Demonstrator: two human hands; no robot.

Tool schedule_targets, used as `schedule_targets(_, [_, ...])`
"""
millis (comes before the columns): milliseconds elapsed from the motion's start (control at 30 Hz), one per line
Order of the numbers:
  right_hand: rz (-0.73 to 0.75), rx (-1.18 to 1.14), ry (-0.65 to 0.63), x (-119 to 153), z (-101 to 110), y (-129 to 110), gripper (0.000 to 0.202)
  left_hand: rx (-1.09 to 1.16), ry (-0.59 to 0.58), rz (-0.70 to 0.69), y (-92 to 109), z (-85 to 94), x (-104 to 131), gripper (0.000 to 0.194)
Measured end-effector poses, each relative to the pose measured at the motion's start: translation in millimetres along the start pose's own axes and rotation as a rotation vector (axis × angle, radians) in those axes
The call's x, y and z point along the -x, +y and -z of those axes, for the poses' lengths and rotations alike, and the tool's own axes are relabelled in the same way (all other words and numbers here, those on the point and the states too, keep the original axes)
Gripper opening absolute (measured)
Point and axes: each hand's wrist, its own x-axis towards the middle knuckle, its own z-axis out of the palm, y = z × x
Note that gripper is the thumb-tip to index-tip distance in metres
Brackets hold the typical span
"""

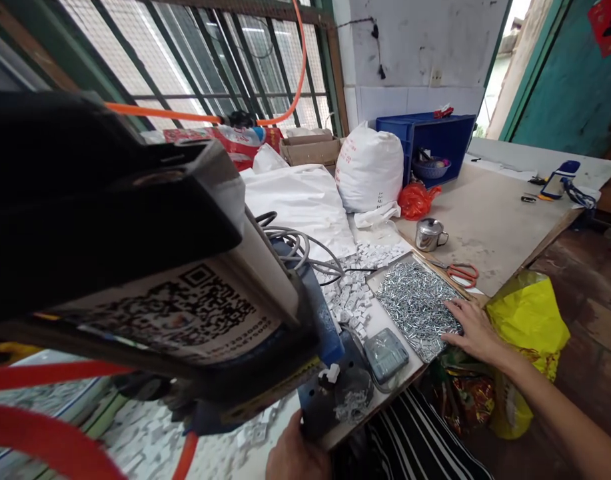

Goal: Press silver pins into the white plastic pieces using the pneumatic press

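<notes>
My right hand [469, 328] reaches over the near right edge of a metal tray [416, 355] full of small silver screws or pins [412, 300]. Its fingers are apart, the tips at the metal pieces. My left hand [296, 452] is by the dark base plate [312, 408] of a machine, partly cut off by the bottom edge; its fingers are mostly hidden. A small white plastic piece [329, 375] stands on the base plate. Beside it lies a clear dish [354, 393] with small clear or silvery bits. A greyish box-shaped block [386, 355] sits between base and tray.
The machine head [225, 293], bearing a QR code, blocks the left side. Orange air hoses [160, 112] run around it. White plastic pieces [352, 293] are heaped behind. Scissors [462, 273], a metal mug [430, 235], a white sack [370, 167] and a blue crate [395, 127] stand beyond.
</notes>
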Motion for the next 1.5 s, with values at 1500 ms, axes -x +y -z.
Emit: schedule_targets(1500, [0.041, -0.035, -0.099, 9.3, 25.1, 4.2, 0.030, -0.070, 0.020, -0.057, 12.8, 6.5, -0.8, 0.036])
